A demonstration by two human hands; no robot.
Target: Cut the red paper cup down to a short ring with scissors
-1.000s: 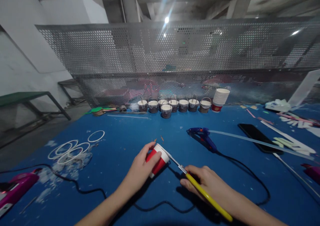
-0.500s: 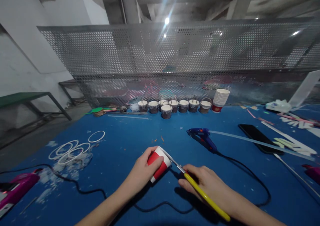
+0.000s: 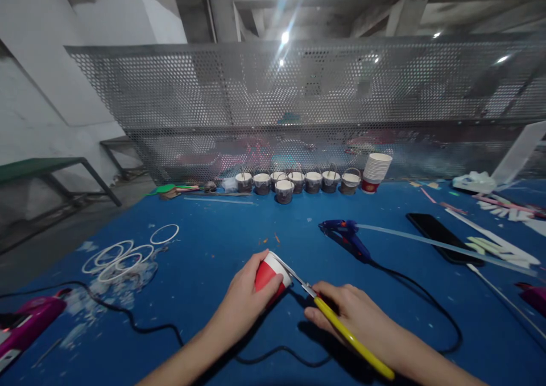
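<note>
Left hand (image 3: 245,298) wrapped round a red paper cup (image 3: 269,275) lying on its side, low over the blue worktop (image 3: 205,272). Right hand (image 3: 354,315) clenched on a yellow-handled blade (image 3: 341,329), tip at the cup's rim; trimming apparently under way, not finished. Farther off, cut rings (image 3: 123,255), a glue gun (image 3: 347,235). At the back, small filled cups (image 3: 294,181), contents unclear, beside a stack of cups (image 3: 375,170).

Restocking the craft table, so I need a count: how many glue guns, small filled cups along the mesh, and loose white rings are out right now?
Blue glue gun: 1
Pink glue guns, one at each side edge: 2
Small filled cups along the mesh: 8
White rings: about 5, overlapping, so not certain
Total: about 16
</note>
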